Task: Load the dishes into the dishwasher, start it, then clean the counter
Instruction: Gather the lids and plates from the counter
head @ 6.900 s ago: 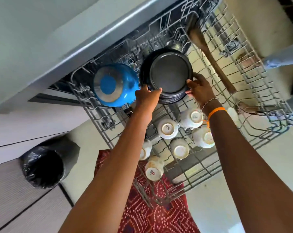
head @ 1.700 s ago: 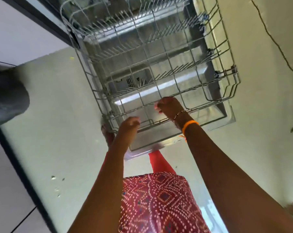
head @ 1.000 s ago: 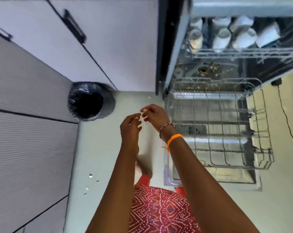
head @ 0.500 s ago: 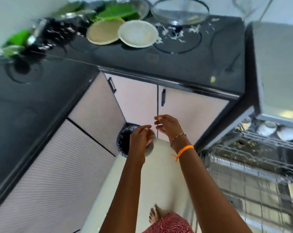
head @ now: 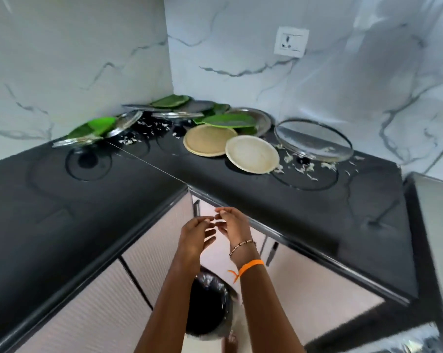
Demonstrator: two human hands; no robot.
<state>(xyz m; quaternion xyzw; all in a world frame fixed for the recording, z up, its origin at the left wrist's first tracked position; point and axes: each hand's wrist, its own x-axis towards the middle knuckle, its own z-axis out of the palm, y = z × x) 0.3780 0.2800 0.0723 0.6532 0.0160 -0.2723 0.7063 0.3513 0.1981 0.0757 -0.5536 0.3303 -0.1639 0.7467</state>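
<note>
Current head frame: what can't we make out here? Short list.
- Black-lined waste bin, head view: both forearms cross it; contents unreadable.
- Stacked steel and green plates in the counter corner: overlapping and motion-blurred, so no count.
- Left hand and right hand: fingertips nearly meet; anything pinched is too small to tell.
- Grey appliance top: cut off by the right edge.

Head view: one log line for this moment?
left hand: empty | right hand: empty | plates: on counter | bin: below hands

Steel plates (head: 313,140), green leaf plates (head: 229,120), two pale round plates (head: 252,154) and white crumbs (head: 303,169) are lying on the black tabletop (head: 266,197).
</note>
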